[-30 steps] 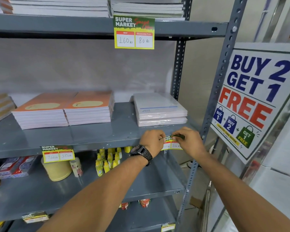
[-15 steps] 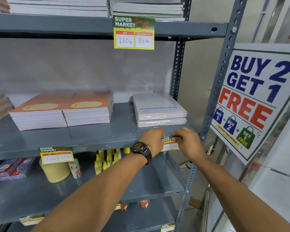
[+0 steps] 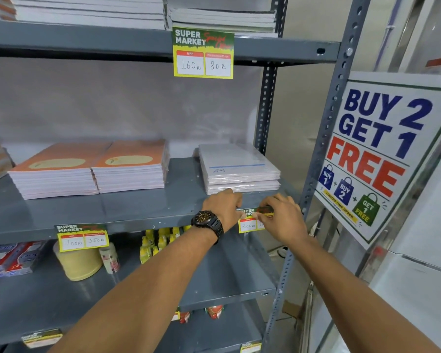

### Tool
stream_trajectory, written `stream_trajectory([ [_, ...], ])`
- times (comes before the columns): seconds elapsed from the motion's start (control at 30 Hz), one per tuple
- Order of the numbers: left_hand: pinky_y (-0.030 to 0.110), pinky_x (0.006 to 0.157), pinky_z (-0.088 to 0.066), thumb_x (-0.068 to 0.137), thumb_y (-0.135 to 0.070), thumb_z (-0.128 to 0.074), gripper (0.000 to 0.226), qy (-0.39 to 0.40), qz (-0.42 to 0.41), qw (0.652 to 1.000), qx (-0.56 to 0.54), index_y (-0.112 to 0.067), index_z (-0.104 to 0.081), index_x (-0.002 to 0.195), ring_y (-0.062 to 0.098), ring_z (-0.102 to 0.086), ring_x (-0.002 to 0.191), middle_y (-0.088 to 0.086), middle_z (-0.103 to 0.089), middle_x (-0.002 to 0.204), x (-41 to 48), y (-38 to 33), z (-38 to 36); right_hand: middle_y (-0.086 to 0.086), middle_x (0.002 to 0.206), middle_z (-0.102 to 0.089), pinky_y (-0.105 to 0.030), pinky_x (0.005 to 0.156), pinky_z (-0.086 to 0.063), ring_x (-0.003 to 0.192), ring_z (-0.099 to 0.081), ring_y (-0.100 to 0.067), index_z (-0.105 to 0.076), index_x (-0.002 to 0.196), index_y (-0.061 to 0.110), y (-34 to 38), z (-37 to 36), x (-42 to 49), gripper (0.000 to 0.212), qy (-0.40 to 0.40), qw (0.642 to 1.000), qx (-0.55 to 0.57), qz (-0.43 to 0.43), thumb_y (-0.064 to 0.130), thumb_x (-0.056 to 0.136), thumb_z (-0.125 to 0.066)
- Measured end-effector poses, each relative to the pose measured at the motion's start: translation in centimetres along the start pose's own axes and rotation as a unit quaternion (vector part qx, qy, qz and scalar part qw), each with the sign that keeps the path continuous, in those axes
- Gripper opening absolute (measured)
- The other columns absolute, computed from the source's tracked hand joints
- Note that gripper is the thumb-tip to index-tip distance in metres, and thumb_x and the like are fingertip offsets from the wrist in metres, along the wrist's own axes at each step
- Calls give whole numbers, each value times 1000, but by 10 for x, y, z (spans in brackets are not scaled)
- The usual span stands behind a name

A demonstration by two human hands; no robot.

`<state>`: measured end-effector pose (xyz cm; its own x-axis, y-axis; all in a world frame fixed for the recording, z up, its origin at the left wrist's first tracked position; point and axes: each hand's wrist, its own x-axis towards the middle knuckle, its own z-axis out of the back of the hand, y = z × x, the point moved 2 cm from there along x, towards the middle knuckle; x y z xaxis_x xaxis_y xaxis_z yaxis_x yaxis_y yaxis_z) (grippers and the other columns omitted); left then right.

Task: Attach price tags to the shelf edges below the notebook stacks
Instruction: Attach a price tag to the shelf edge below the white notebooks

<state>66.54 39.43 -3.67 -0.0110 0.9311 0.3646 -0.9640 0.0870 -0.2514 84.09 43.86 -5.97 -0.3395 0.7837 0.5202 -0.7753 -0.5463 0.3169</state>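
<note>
A yellow and green price tag [image 3: 248,221] marked 200 sits against the grey shelf edge [image 3: 148,222], right below a plastic-wrapped white notebook stack [image 3: 237,169]. My left hand [image 3: 225,206], with a black watch, presses the tag's left top corner onto the shelf lip. My right hand [image 3: 283,217] covers the tag's right half, fingers pinching its top. Two orange notebook stacks [image 3: 92,169] lie further left, above another tag [image 3: 83,238] reading 700 and 350. A third tag [image 3: 203,53] hangs from the upper shelf.
A large "Buy 2 Get 1 Free" sign [image 3: 374,151] leans by the right upright post [image 3: 326,138]. The lower shelf holds a tan tub [image 3: 79,263], small yellow bottles [image 3: 158,240] and red packets [image 3: 13,258]. More notebooks fill the top shelf.
Both hands have lifted the tag slightly, from hanging just under the shelf lip to lying against its edge. The left hand's fingers now reach over onto the shelf top.
</note>
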Motion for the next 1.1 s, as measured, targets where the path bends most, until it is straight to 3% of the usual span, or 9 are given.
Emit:
stream_trajectory([
  [0.1,30,64,-38,81,-39,-67,19,-4,-4,1000,6,-26,-56,91,27,-59,88,0,-60,104,-2,-1,1,12,85,-54,-34,73,-38,83,-41,-14,-63,85,32,1,0,1,27,-4,1000,-16,-1,54,72,-71],
  [0.37,30,63,-40,82,-39,-67,22,-1,-12,1000,7,-24,-56,93,28,-59,89,2,-59,105,-2,1,1,16,73,-58,-33,68,-37,79,-46,-17,-68,77,31,-7,8,15,19,24,999,34,23,42,68,-81],
  [0.5,30,63,-39,82,-41,-67,23,4,-8,1000,4,-24,-56,93,26,-59,88,1,-59,104,-2,2,1,16,81,-69,-22,65,-35,81,-51,-17,-75,87,32,-18,12,17,16,41,996,76,23,25,73,-80],
  [0.57,31,63,-39,82,-41,-67,23,4,-7,1000,7,-24,-56,93,26,-59,88,1,-59,104,-1,2,1,15,87,-72,-25,68,-39,82,-52,-17,-76,88,30,-23,12,18,17,46,995,83,21,20,75,-79],
  [0.83,41,69,-52,87,-37,-63,24,4,-17,999,36,-18,-54,100,33,-59,89,7,-56,108,-5,-3,1,9,89,-71,-33,72,-45,86,-52,-17,-74,87,27,-23,5,20,14,53,995,84,-2,18,77,-77],
  [0.97,41,67,-48,89,-25,-59,25,15,-31,996,86,-14,-49,109,37,-60,93,10,-54,112,-18,1,14,0,95,-69,-38,75,-47,90,-54,-26,-70,92,23,-14,10,13,12,54,998,39,10,17,81,-73],
  [1.1,40,66,-44,90,-26,-56,26,7,-18,995,94,-16,-44,111,38,-61,93,9,-57,114,-51,38,45,-5,108,-65,-28,81,-42,102,-57,-25,-69,106,15,14,22,-9,21,16,997,68,12,19,85,-70],
])
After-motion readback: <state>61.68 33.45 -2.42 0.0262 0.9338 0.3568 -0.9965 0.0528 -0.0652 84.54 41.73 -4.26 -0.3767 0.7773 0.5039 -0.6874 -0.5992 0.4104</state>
